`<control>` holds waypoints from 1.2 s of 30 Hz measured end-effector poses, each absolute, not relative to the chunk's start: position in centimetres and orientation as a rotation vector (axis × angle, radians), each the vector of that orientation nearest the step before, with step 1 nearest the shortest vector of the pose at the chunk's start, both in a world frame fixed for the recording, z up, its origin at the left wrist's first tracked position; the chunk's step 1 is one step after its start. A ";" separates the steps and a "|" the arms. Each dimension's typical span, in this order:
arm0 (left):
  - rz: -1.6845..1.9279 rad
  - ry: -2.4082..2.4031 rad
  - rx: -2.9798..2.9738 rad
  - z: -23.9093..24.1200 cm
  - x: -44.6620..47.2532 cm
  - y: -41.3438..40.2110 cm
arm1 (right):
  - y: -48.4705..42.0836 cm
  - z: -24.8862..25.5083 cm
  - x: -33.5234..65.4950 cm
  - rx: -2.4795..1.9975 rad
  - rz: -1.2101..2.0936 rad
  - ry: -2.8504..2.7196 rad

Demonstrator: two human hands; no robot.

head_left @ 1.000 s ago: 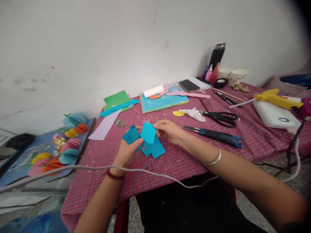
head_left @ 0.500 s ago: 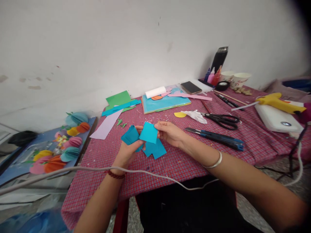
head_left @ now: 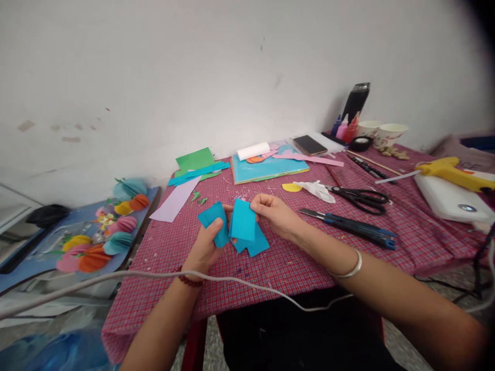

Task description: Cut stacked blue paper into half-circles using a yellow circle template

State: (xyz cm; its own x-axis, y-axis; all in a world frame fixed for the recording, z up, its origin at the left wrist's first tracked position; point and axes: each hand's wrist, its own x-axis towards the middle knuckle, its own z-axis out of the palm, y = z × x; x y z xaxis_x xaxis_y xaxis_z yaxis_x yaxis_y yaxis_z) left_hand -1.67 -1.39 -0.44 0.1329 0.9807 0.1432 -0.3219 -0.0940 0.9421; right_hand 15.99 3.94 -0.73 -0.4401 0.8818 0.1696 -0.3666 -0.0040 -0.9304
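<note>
My left hand (head_left: pixel 204 245) grips a small stack of blue paper pieces (head_left: pixel 215 221), its thumb pressed on top. Close beside it, my right hand (head_left: pixel 273 214) pinches another blue paper piece (head_left: pixel 243 220) by its upper right corner. The left fingertips reach behind toward that piece; whether they touch it is hidden. Below both hands, more blue paper pieces (head_left: pixel 258 242) lie on the checked tablecloth, partly covered by the held one. To the right of my right hand rest a blue-and-black utility knife (head_left: pixel 351 229) and black scissors (head_left: pixel 361 198).
A pale cable (head_left: pixel 247 282) runs across in front of my forearms. Coloured sheets (head_left: pixel 270 170), a phone (head_left: pixel 310 145) and cups (head_left: pixel 390 135) sit toward the wall. A yellow glue gun (head_left: pixel 448 169) lies on a white box at right. Folded paper ornaments (head_left: pixel 95 257) fill the lower left surface.
The blue piece in my right hand has tilted more upright and apart from the left stack. My left thumb now lies flat over its stack. The whole view has shifted slightly.
</note>
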 end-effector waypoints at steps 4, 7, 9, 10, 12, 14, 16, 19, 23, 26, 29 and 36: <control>1.300 0.858 1.029 -0.3 -1.8 -1.5 | 3.7 -0.5 16.1 -0.581 1.490 -1.462; 1.254 0.839 1.034 -0.3 -1.9 -1.6 | 3.5 -0.4 16.1 -0.581 1.468 -1.507; 1.251 0.836 1.034 -0.4 -2.0 -1.6 | 3.5 -0.4 16.2 -0.570 1.474 -1.507; 1.254 0.836 1.033 -0.4 -2.0 -1.7 | 3.4 -0.4 16.2 -0.564 1.493 -1.501; 1.264 0.836 1.028 -0.4 -2.0 -1.7 | 3.3 -0.4 16.2 -0.552 1.566 -1.481; 1.265 0.829 1.032 -0.4 -2.0 -1.8 | 3.2 -0.5 16.2 -0.547 1.660 -1.451; 1.252 0.811 1.051 -0.5 -2.0 -1.8 | 3.1 -0.7 16.1 -0.544 1.735 -1.420; 1.211 0.780 1.088 -0.5 -2.1 -1.8 | 2.9 -0.9 15.9 -0.542 1.827 -1.392; 1.231 0.828 1.156 -0.5 -1.8 -1.9 | 2.9 -1.1 15.8 -0.518 1.870 -1.370; 1.273 0.953 1.289 -0.3 -1.5 -2.0 | 2.8 -1.0 15.8 -0.452 1.805 -1.427; 1.323 1.018 1.353 -0.1 -1.4 -2.1 | 2.7 -0.8 15.8 -0.421 1.761 -1.524; 1.534 1.083 1.313 0.4 -2.6 -1.7 | 3.5 -0.6 15.4 -0.631 1.654 -1.454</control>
